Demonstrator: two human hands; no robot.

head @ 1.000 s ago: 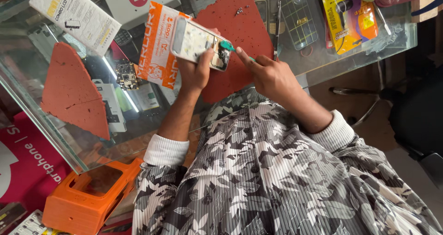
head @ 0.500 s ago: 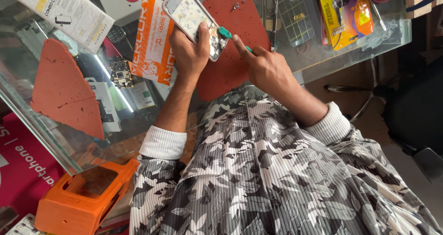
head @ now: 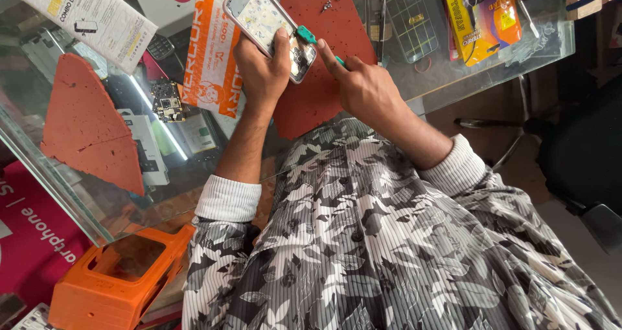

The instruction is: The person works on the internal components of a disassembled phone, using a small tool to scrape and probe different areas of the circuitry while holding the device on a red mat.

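A: Where is the opened phone (head: 269,27)?
B: Gripped in the left hand (head: 262,71) above the counter (head: 453,77), long axis diagonal.
A: And the right hand (head: 366,90)?
B: Pinching a green tool (head: 306,35) at the phone's right edge.

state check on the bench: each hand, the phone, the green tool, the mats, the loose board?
left hand: gripping phone
phone: back off, insides exposed, held above the mat
right hand: holding green tool
green tool: tip at the phone's edge
red mat: flat on glass counter
triangular red piece: flat, apart
circuit board: loose on counter
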